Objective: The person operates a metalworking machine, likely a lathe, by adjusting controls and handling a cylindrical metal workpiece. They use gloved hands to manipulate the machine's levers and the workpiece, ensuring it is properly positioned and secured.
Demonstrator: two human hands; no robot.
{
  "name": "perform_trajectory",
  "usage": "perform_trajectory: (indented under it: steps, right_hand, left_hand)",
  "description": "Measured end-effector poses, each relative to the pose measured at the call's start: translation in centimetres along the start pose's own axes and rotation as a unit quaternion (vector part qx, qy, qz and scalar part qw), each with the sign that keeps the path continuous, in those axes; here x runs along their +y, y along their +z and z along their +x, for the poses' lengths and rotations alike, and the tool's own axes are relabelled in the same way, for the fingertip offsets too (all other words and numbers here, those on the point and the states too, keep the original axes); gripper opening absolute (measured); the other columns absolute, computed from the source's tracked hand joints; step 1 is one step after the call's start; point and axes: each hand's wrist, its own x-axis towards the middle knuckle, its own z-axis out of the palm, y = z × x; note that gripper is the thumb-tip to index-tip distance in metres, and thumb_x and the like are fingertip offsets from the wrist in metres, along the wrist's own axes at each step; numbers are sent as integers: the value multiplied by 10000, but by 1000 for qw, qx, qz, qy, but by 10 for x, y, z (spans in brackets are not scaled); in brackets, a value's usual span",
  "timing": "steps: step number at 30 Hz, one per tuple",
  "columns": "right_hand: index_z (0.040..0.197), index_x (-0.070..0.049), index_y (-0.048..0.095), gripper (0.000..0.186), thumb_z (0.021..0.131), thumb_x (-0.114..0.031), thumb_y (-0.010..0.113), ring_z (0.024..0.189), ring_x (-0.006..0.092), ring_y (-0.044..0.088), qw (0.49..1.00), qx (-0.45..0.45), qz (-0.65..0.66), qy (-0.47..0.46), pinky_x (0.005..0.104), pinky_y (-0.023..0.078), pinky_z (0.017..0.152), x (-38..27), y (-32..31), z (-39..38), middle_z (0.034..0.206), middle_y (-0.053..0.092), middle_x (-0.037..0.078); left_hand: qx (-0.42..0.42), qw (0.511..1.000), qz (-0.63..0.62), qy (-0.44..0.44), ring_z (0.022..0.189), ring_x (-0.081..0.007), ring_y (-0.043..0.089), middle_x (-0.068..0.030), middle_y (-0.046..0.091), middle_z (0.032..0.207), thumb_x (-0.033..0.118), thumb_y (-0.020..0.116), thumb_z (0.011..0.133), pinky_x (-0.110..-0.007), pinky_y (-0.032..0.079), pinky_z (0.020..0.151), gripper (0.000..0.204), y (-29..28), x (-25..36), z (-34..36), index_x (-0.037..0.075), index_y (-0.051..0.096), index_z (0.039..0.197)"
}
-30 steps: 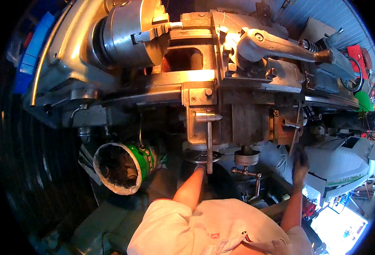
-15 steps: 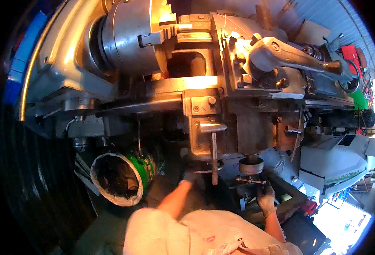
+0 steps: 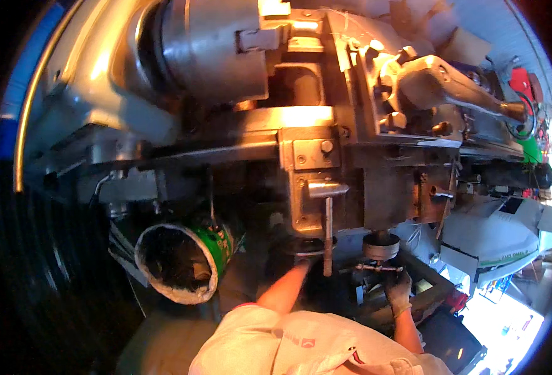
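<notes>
In front of me is a metalworking lathe with a large steel chuck (image 3: 216, 53) at the left and a tool post with a long lever handle (image 3: 438, 78) at the right. My left hand (image 3: 303, 262), dark and blurred, reaches to a handwheel (image 3: 313, 244) low on the carriage; its fingers do not show clearly. A thin upright lever (image 3: 328, 237) hangs just right of it. My right hand (image 3: 400, 290), in a soiled glove, is closed on the end of a crank handle (image 3: 376, 268), below a round metal collar (image 3: 380, 245).
At the lower left, a green bucket (image 3: 216, 247) with a pale rim lies tipped toward me. A white cardboard box (image 3: 495, 237) stands at the right, beyond a dark tray frame (image 3: 435, 290). Red and green items fill the far right.
The view has shifted, so the lathe sits further right. My left hand has moved right, closer to the handwheel bar. My right hand stays at the crank, whose bar appears slightly turned.
</notes>
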Motion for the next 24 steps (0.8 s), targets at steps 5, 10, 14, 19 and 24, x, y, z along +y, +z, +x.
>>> perform_trajectory:
  steps: [5, 10, 14, 19, 24]
  right_hand:
    - [967, 7, 660, 210, 946, -189, 588, 811, 381, 668, 998, -18, 40, 42, 450, 502, 716, -7, 0, -1, 874, 690, 215]
    - [932, 1, 668, 197, 943, -180, 592, 787, 378, 664, 997, -4, 14, 74, 445, 502, 702, -9, 0, -4, 855, 686, 212]
    - [905, -7, 674, 198, 937, -191, 610, 769, 373, 664, 998, 29, 49, 27, 443, 502, 695, -7, 3, -5, 823, 680, 210]
    - [925, 3, 654, 210, 917, -207, 656, 775, 335, 675, 994, 8, 68, 89, 413, 507, 668, -16, -6, 0, 816, 673, 196]
    - [970, 5, 665, 170, 915, -144, 602, 818, 381, 665, 995, 19, 25, 91, 415, 506, 722, -19, 7, -2, 863, 680, 217]
  left_hand:
    - [-171, 985, -5, -3, 1319, -278, 515, -132, 531, 1452, 365, 604, 961, -367, 399, 1104, 564, 2, 11, -36, 74, 510, 1435]
    - [232, 941, -67, -238, 1075, -314, 659, -197, 667, 1208, 370, 652, 927, -397, 520, 911, 497, -209, 3, -126, 7, 617, 1266]
    - [451, 839, 186, -242, 1004, -392, 633, -181, 692, 1121, 456, 704, 880, -458, 467, 953, 553, -285, -106, -70, 1, 662, 1191]
    - [422, 833, -295, -203, 1050, -400, 643, -221, 674, 1179, 444, 785, 811, -447, 514, 914, 686, -282, -202, -36, -29, 597, 1271]
    - [311, 889, -250, -223, 573, -146, 603, -35, 680, 737, 365, 698, 877, -337, 475, 512, 269, -305, -43, -114, 99, 708, 832]
